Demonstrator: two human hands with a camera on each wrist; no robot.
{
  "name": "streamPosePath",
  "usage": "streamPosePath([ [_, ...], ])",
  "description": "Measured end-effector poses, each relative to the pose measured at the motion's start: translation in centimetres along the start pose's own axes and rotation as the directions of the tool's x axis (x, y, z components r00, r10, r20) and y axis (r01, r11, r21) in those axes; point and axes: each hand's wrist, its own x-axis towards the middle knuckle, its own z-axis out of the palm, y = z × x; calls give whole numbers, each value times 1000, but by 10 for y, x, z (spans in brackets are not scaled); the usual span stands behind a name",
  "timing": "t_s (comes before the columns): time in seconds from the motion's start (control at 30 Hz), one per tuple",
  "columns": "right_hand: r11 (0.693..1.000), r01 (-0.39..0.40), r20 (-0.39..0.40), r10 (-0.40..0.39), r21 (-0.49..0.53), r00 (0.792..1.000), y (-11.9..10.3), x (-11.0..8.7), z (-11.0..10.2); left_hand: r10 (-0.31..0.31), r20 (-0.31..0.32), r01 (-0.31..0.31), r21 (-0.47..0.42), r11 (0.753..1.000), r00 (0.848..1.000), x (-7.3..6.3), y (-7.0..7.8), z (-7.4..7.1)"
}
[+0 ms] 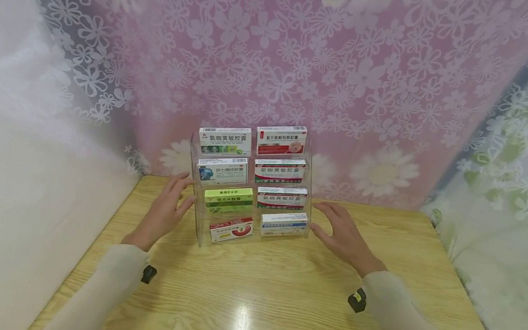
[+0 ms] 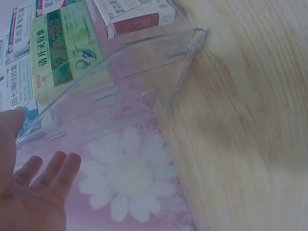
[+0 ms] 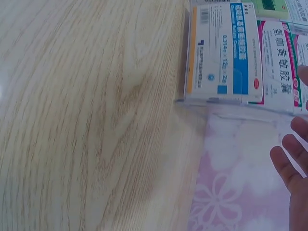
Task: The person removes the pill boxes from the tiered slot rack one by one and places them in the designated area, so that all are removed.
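A clear plastic display rack stands upright at the back of the table, its stepped shelves holding medicine boxes in two columns. My left hand is at the rack's left side, fingers relaxed and fingertips right by the clear side panel. On the opposite side is my right hand, thumb and fingers spread loosely near the right edge. Low in the rack sit a green box and a red-and-white box on the left, with a blue-and-white box on the right. Neither hand grips a box.
The wood-grain table extends in front of the rack. A pink flowered cloth hangs close behind it. White curtain-like sheets rise on the left and right. Each wrist has a small black device below the sleeve cuff.
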Motion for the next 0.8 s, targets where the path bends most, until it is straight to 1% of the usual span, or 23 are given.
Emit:
streamPosePath([
  [0.07, 1000, 12, 13, -12, 7, 1000, -3, 4, 5, -5, -3, 5, -39, 999, 1000, 2, 0, 3],
  [0.23, 1000, 3, 78, -4, 20, 997, -8, 11, 17, -52, -12, 50, -145, 988, 999, 3, -1, 13],
  [0.33, 1000, 6, 105, -7, 11, 994, -9, 14, 22, -64, -32, 58, -179, 982, 997, 2, -5, 20],
  [0.5, 999, 27, 111, -24, -24, 994, -8, 18, 28, -62, -57, 49, -203, 978, 996, 3, -10, 25],
  [0.8, 991, 98, 83, -91, -88, 992, -7, 24, 38, -62, -67, 46, -218, 975, 996, 4, -10, 29],
])
